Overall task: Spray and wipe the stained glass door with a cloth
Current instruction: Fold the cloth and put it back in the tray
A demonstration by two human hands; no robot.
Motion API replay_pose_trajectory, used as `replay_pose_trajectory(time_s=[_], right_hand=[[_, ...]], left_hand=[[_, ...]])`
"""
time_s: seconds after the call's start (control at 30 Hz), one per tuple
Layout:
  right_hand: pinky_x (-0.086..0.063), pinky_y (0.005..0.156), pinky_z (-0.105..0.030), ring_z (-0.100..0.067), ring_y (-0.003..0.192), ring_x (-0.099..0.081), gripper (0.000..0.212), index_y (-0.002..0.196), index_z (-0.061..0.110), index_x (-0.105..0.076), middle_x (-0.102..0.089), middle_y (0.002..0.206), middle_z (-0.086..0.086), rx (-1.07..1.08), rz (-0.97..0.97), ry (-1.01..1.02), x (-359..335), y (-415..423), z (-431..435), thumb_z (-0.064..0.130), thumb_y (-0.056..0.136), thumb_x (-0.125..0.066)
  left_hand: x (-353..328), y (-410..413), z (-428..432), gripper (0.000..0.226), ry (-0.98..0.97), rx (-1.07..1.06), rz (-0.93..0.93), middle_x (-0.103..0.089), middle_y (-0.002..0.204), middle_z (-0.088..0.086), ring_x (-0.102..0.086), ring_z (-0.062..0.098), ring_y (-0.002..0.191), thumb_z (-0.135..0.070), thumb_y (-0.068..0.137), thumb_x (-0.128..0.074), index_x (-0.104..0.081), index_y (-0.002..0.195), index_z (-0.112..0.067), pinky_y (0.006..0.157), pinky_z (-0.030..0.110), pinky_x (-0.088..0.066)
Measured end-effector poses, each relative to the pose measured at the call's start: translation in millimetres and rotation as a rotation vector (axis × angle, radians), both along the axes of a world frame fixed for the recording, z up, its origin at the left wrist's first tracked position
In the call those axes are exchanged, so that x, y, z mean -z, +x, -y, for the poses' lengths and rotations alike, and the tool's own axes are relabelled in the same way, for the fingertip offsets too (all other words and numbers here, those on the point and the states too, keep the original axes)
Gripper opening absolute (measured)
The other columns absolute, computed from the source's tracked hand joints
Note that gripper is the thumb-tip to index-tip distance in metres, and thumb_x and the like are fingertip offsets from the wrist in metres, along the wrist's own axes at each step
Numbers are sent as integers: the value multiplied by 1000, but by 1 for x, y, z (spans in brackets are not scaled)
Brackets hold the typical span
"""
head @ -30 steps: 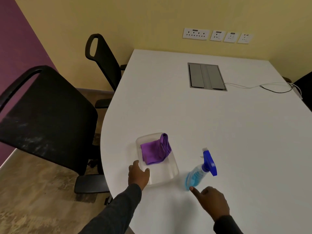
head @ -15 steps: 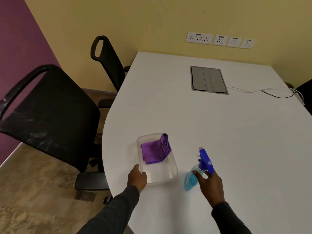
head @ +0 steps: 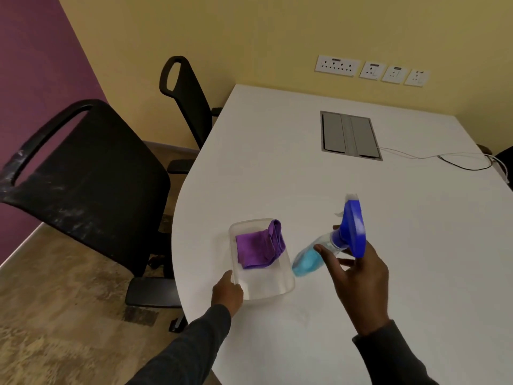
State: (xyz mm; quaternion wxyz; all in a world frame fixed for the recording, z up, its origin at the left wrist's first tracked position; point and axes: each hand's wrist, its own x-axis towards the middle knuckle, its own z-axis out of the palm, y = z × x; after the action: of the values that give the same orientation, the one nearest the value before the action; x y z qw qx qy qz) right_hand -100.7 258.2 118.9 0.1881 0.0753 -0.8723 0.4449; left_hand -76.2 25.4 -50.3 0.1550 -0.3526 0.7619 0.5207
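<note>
Since the earlier frame your right hand (head: 358,282) has lifted the bottle (head: 319,250) off the table (head: 402,232); it now hangs tilted at lower centre-right of the frame, blue trigger head up, blue liquid pooled at the low end. Your thumb lies across the clear body just below the neck and your fingers curl round the far side, so the grip is closed on the bottle, though blur hides the fingertips. Your left hand (head: 226,293) has kept its place at the near-left corner of the tray (head: 266,289), thumb against the left wall; you cannot tell whether the fingers clamp the rim or only rest on it. The cloth (head: 259,248), purple and folded, lies in the tray's far half, just left of the bottle and not touching it. Two black chairs (head: 91,176) stand at the left.
</note>
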Motion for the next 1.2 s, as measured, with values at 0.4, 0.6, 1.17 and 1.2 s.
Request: replay_pose_trajectory(time_s=[0.4, 0.6, 1.17, 1.2], right_hand=[[-44, 65, -3, -4, 87, -62, 52, 124, 20, -61, -60, 104, 16, -124, 308, 43, 90, -6, 69, 50, 84, -76], [-38, 60, -4, -5, 89, -57, 68, 128, 21, -53, -62, 119, 7, -85, 420, 245, 113, -7, 68, 65, 80, -70], [-46, 71, -15, -12, 108, -63, 79, 137, 26, -47, -60, 131, 5, -31, 427, 429, 114, 4, 75, 76, 78, -63], [-47, 72, -17, -12, 109, -63, 80, 139, 26, -46, -59, 132, 5, -25, 434, 429, 114, 5, 75, 75, 78, -63]], left_hand=[[8, -2, -2, 55, 42, -40, 0, -50, 151, 15, -54, 36, 134, -8, 103, -51, -36, 156, -15, 112, 46, -47], [13, -4, -6, 56, 59, -59, 17, -48, 153, 15, -52, 37, 136, -8, 103, -51, -36, 156, -16, 112, 47, -48], [2, 10, 1, 59, 77, -32, 32, -41, 159, 12, -46, 33, 142, -16, 102, -55, -32, 157, -16, 114, 37, -42], [0, 12, 3, 59, 81, -30, 32, -41, 159, 12, -46, 33, 143, -16, 102, -55, -32, 156, -17, 114, 37, -42]])
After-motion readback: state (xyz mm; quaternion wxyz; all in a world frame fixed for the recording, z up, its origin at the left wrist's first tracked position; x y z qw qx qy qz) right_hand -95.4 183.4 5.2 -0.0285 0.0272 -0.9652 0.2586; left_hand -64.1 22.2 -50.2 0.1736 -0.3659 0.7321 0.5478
